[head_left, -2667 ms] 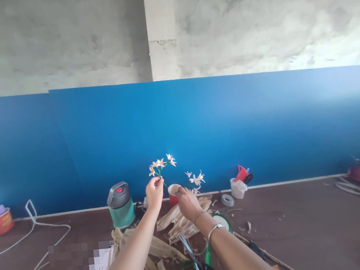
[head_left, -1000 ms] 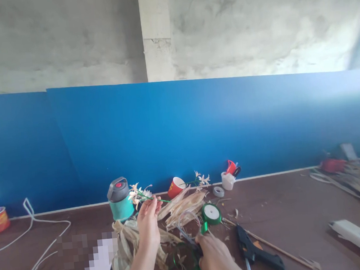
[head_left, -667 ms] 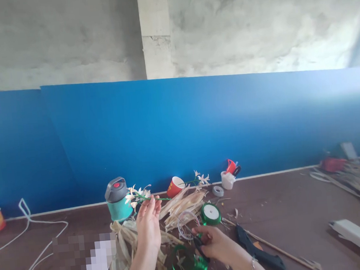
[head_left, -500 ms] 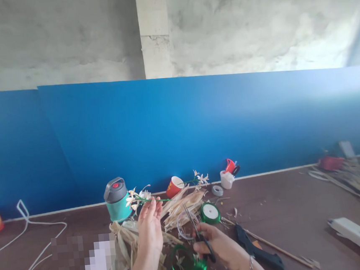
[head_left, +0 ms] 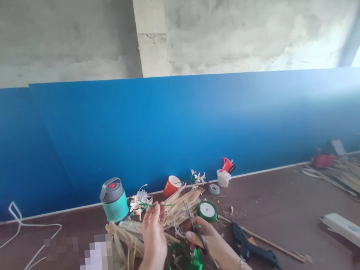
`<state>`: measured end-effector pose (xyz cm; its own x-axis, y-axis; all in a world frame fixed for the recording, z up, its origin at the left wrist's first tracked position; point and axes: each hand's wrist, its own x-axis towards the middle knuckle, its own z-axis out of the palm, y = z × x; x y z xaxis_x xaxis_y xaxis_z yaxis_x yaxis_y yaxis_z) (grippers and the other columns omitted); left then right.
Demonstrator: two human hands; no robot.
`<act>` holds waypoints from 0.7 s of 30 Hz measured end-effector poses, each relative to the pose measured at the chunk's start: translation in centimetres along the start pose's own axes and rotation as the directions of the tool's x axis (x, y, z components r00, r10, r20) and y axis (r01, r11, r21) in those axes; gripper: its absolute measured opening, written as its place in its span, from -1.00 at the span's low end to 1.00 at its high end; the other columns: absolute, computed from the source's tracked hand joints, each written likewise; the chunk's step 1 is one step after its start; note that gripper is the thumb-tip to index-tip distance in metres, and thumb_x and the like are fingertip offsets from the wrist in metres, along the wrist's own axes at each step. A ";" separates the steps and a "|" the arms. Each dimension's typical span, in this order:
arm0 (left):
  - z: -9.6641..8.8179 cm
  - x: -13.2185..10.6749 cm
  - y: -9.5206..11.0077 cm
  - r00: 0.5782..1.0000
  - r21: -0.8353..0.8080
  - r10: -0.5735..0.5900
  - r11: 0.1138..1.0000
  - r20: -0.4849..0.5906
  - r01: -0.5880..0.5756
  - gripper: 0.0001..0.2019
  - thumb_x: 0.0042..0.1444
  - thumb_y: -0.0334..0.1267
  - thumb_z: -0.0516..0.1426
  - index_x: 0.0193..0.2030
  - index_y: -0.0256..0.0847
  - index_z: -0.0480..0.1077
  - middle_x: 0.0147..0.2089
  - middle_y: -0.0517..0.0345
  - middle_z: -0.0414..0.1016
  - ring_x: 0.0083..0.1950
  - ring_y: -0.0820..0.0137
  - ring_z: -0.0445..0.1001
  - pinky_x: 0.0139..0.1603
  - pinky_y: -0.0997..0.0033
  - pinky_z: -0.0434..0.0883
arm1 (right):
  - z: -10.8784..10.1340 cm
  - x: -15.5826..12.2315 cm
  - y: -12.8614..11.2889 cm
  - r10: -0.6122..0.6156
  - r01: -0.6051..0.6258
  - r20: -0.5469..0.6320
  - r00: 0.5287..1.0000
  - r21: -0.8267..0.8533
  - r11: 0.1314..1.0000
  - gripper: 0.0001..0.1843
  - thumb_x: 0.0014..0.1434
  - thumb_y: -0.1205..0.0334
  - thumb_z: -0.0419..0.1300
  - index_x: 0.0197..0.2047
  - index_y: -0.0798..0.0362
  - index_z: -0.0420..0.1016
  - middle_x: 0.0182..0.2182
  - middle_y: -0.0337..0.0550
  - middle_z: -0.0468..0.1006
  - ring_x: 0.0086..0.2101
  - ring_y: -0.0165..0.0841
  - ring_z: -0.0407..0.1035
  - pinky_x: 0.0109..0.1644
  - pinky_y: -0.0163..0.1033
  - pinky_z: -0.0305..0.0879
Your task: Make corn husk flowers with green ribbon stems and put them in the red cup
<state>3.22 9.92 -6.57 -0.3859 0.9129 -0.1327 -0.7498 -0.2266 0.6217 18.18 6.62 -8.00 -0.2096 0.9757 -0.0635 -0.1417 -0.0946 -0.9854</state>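
My left hand (head_left: 153,232) is raised palm-up and pinches the green stem of a sprig of small pale flowers (head_left: 138,201), which lies nearly level and points left. My right hand (head_left: 206,244) is closed round the handles of black scissors (head_left: 191,220), blades pointing up toward the stem. Green ribbon (head_left: 190,268) trails under both hands. Dried corn husks (head_left: 181,204) lie in a heap just behind them.
On the brown table stand a teal flask (head_left: 113,199), a tipped red cup (head_left: 172,185) with another flower sprig, a green ribbon spool (head_left: 207,211), a tape roll (head_left: 214,188), a black glue gun (head_left: 251,246) and a white power strip (head_left: 355,237). A white cable (head_left: 21,226) lies left.
My left hand lowered the flower sprig from upright to nearly level. My right hand left the red cup, picked the scissors off the table and lifted them toward the stem.
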 end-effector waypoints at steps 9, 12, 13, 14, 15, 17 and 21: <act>0.0 -1.1 -1.0 0.999 0.042 -0.038 0.998 -0.013 0.038 -0.71 -0.32 -0.30 0.40 -0.45 -0.23 0.40 -0.47 0.27 0.52 -0.40 0.49 0.49 -0.29 0.50 0.39 | 0.4 -0.1 -0.3 -0.108 0.095 -0.172 0.979 -0.080 0.992 -0.43 -0.24 -0.19 0.36 -0.34 0.15 0.49 -0.64 -0.29 0.37 -0.59 -0.48 0.20 -0.53 -0.37 0.21; -0.1 -1.3 -1.0 0.999 0.051 -0.047 0.998 -0.012 0.048 -0.71 -0.31 -0.30 0.39 -0.45 -0.22 0.39 -0.47 0.27 0.52 -0.40 0.48 0.50 -0.28 0.49 0.39 | 0.4 0.0 -0.1 -0.104 0.090 -0.199 0.974 -0.078 0.993 -0.42 -0.26 -0.20 0.36 -0.34 0.16 0.51 -0.60 -0.26 0.39 -0.60 -0.48 0.20 -0.55 -0.37 0.19; -0.1 -1.3 -1.0 0.999 0.053 -0.048 0.997 -0.010 0.049 -0.72 -0.31 -0.30 0.39 -0.45 -0.22 0.39 -0.47 0.28 0.52 -0.39 0.48 0.50 -0.27 0.49 0.39 | 0.4 0.1 0.0 -0.105 0.091 -0.205 0.973 -0.080 0.993 -0.42 -0.26 -0.20 0.36 -0.36 0.16 0.51 -0.62 -0.27 0.37 -0.61 -0.49 0.19 -0.56 -0.37 0.17; -0.1 -1.4 -1.1 0.999 0.056 -0.049 0.997 -0.009 0.050 -0.72 -0.30 -0.30 0.38 -0.46 -0.22 0.39 -0.47 0.28 0.52 -0.40 0.48 0.50 -0.27 0.49 0.38 | 0.4 0.2 0.2 -0.107 0.092 -0.209 0.972 -0.083 0.992 -0.43 -0.26 -0.20 0.36 -0.37 0.16 0.51 -0.64 -0.28 0.35 -0.63 -0.50 0.17 -0.58 -0.37 0.14; -0.1 -1.4 -1.1 0.999 0.058 -0.050 0.997 -0.008 0.050 -0.73 -0.30 -0.30 0.38 -0.46 -0.22 0.40 -0.47 0.28 0.52 -0.40 0.48 0.50 -0.28 0.49 0.38 | 0.3 0.3 0.3 -0.109 0.093 -0.210 0.972 -0.086 0.992 -0.45 -0.26 -0.18 0.36 -0.39 0.16 0.50 -0.66 -0.30 0.33 -0.65 -0.51 0.15 -0.60 -0.38 0.11; -0.1 -1.4 -1.1 0.999 0.063 -0.052 0.997 -0.009 0.052 -0.73 -0.30 -0.30 0.38 -0.46 -0.22 0.40 -0.47 0.28 0.51 -0.41 0.48 0.50 -0.29 0.50 0.38 | 0.3 0.5 0.7 -0.114 0.095 -0.213 0.970 -0.095 0.991 -0.49 -0.26 -0.15 0.37 -0.43 0.16 0.49 -0.68 -0.32 0.30 -0.67 -0.52 0.10 -0.62 -0.39 0.05; -0.2 -1.4 -1.3 0.999 0.070 -0.051 0.996 -0.016 0.052 -0.74 -0.30 -0.32 0.38 -0.46 -0.23 0.41 -0.45 0.26 0.52 -0.39 0.48 0.51 -0.26 0.49 0.39 | 0.2 0.6 1.1 -0.120 0.095 -0.226 0.967 -0.117 0.989 -0.55 -0.21 -0.09 0.37 -0.46 0.15 0.46 -0.72 -0.37 0.22 -0.68 -0.54 0.03 -0.65 -0.40 -0.07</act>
<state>4.59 8.87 -7.38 -0.3560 0.9177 -0.1762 -0.7294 -0.1550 0.6663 17.68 7.06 -9.10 0.0331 0.9992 0.0208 -0.0464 0.0223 -0.9987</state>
